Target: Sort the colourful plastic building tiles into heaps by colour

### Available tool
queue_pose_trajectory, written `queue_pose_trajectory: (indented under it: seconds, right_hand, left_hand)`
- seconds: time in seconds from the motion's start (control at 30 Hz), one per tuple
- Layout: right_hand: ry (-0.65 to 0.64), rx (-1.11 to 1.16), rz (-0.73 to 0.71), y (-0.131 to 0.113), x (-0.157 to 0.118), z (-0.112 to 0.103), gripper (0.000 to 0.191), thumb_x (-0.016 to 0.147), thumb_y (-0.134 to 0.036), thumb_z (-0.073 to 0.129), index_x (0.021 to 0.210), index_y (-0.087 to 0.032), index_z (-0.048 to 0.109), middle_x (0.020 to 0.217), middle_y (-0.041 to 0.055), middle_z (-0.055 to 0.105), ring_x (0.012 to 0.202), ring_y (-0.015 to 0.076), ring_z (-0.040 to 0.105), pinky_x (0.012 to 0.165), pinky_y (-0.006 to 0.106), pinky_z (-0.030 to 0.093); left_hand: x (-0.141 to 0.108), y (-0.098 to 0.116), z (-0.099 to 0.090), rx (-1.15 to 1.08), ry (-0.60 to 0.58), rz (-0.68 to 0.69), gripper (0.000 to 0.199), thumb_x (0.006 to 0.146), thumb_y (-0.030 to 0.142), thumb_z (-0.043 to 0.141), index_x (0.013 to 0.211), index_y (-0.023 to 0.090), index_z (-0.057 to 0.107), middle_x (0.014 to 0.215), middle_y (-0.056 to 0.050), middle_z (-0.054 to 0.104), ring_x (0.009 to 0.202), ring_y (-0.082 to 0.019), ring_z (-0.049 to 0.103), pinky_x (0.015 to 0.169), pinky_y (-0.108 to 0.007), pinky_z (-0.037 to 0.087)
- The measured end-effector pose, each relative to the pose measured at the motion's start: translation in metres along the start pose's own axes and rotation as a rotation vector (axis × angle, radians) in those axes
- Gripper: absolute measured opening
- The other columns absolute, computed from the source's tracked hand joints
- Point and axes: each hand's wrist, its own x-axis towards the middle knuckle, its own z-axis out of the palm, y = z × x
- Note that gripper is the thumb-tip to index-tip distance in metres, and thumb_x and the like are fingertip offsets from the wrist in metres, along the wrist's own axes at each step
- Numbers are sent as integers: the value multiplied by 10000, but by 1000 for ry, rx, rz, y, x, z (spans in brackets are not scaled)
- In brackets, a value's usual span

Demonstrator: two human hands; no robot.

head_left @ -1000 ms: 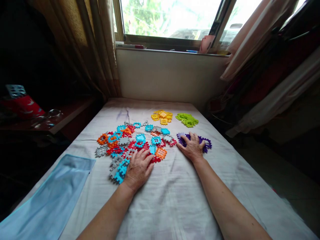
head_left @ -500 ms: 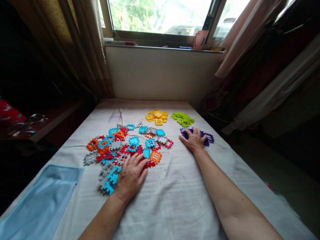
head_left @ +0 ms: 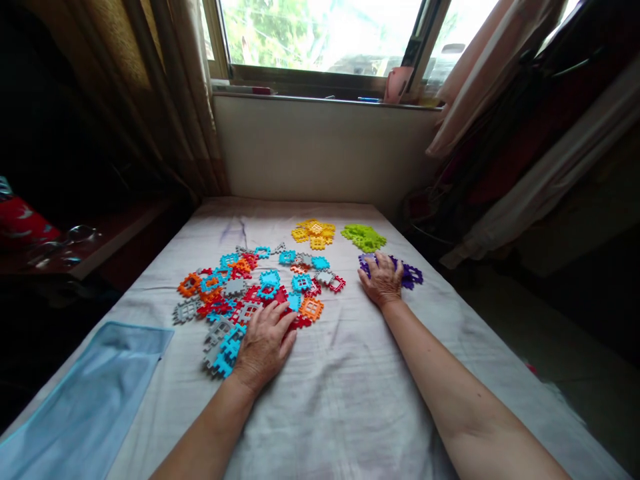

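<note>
My left hand (head_left: 266,343) lies with fingers stretched out on the near right side of a mixed pile of plastic interlocking building pieces. Red pieces (head_left: 301,321) show at its fingertips, and light blue pieces (head_left: 231,347) lie beside its wrist. Grey pieces (head_left: 186,311) and orange pieces (head_left: 311,309) are in the same pile. My right hand (head_left: 383,280) rests, fingers spread, over a small heap of purple pieces (head_left: 411,275), hiding part of it. Beyond the right hand sits a heap of lime green pieces (head_left: 364,237); to its left is a yellow heap (head_left: 315,233).
The pieces lie on a bed-like surface with a pale, wrinkled sheet (head_left: 330,413). A light blue cloth bag (head_left: 95,393) lies at the left edge. A pink cup (head_left: 397,85) stands on the window sill. Curtains (head_left: 175,100) hang at the left; glasses (head_left: 80,233) lie on a dark ledge.
My right hand has shifted slightly left over the purple pieces, and its fingers are closer together. The left hand stays almost still on the mixed pile. The camera view has moved a little.
</note>
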Motion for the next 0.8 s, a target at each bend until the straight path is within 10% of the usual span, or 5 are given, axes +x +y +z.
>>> queue_pose_trajectory:
  seconds: [0.63, 0.8]
  right_hand:
    - [-254, 365, -152, -128, -48, -35, 426, 948, -361, 485, 1338, -212, 570, 1324, 93, 643, 1203, 221, 573, 1027, 339, 373]
    - [-265, 359, -75, -133, -63, -40, 481, 931, -407, 496, 1363, -202, 544, 1352, 117, 609, 1222, 256, 539, 1042, 387, 352]
  left_hand:
    - [16, -36, -24, -130, 107, -47, 330, 942, 353, 506, 1218, 248, 653, 1324, -82, 636, 1229, -236, 575, 1079, -439, 445]
    - [-20, -64, -52, 39, 45, -339, 544, 893, 532, 529, 1336, 221, 578, 1435, -145, 548, 1344, -327, 477, 1119, -560, 350]
